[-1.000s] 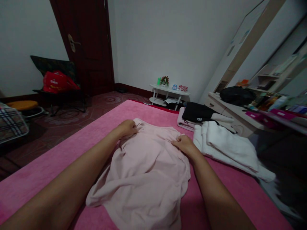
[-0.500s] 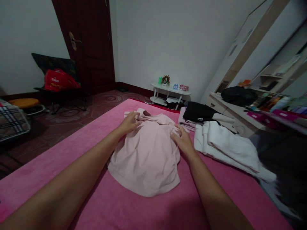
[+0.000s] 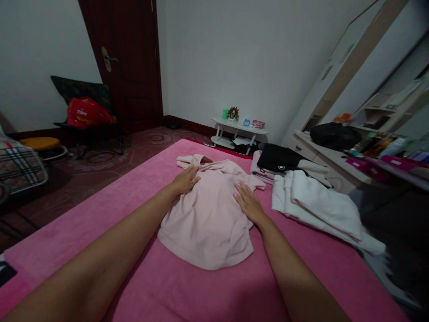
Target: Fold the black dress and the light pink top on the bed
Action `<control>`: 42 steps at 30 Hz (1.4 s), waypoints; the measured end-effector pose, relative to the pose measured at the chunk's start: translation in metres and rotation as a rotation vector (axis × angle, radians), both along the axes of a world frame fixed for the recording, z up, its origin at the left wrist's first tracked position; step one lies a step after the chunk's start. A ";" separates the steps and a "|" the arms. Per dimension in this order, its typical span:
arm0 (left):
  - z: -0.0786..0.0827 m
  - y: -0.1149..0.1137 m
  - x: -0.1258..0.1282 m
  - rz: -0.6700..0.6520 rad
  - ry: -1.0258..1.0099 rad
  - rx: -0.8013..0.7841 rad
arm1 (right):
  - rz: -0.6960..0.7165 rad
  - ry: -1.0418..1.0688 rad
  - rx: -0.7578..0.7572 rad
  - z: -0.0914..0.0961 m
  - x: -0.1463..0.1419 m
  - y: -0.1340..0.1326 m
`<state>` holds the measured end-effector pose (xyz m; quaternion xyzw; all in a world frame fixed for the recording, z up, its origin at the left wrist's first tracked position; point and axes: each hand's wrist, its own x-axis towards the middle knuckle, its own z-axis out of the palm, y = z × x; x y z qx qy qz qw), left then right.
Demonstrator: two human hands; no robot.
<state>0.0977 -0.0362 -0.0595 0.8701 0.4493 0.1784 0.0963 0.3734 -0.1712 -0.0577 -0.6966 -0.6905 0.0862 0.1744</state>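
A pale pink short-sleeved shirt (image 3: 211,214) lies spread on a bright pink bed cover (image 3: 161,286), its neck opening at the far end and its hem towards me. Soft wrinkles run across its front. On the left, my left hand (image 3: 186,180) rests on the cloth just below the shoulder, fingers stretched out. My right hand (image 3: 248,202) lies flat on the shirt's right side, below the sleeve, with its fingers spread. Neither hand grips the fabric.
Right of the shirt lie folded white clothes (image 3: 321,205) and a folded black garment (image 3: 281,157) on a pale pink pile. Beyond the bed stands a small white table (image 3: 221,120). A red bag (image 3: 87,112) sits on a chair at the left. A dresser (image 3: 311,145) stands at the right.
Both hands have moved off the sleeve areas and down onto the shirt's body, the right one also inward. The right sleeve, by my right hand before, now lies spread outward.
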 end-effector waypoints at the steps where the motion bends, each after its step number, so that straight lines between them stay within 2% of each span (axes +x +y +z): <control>1: -0.001 -0.001 0.000 0.008 0.028 0.004 | -0.005 -0.029 0.004 0.000 -0.002 -0.001; 5: 0.002 -0.008 -0.007 0.008 0.104 0.003 | 0.017 -0.120 0.010 0.001 -0.003 -0.009; 10: 0.015 -0.027 -0.042 -0.164 0.226 -0.077 | 0.132 -0.158 0.027 0.005 0.007 -0.035; 17: 0.037 -0.071 -0.098 -0.332 0.030 -0.209 | 0.273 -0.049 0.075 0.020 0.025 -0.095; 22: 0.051 -0.093 -0.125 -0.363 0.002 -0.162 | 0.279 0.018 0.096 0.030 0.018 -0.123; 25: 0.053 -0.107 -0.123 -0.454 0.031 -0.164 | 0.296 0.062 0.133 0.031 0.004 -0.127; 31: 0.051 -0.129 -0.087 -0.678 -0.066 -0.099 | 0.379 0.079 0.112 0.023 -0.015 -0.110; 34: 0.069 -0.134 -0.081 -0.659 -0.152 -0.228 | 0.364 0.108 0.050 0.035 -0.011 -0.110; 36: 0.092 -0.139 -0.086 -0.569 -0.225 -0.322 | 0.313 0.191 0.058 0.052 -0.005 -0.117; 39: 0.127 -0.150 -0.099 -0.417 -0.315 -0.328 | 0.224 0.328 0.110 0.081 0.004 -0.134; 42: 0.141 -0.164 -0.110 -0.428 -0.287 -0.408 | 0.220 0.395 0.047 0.094 0.006 -0.154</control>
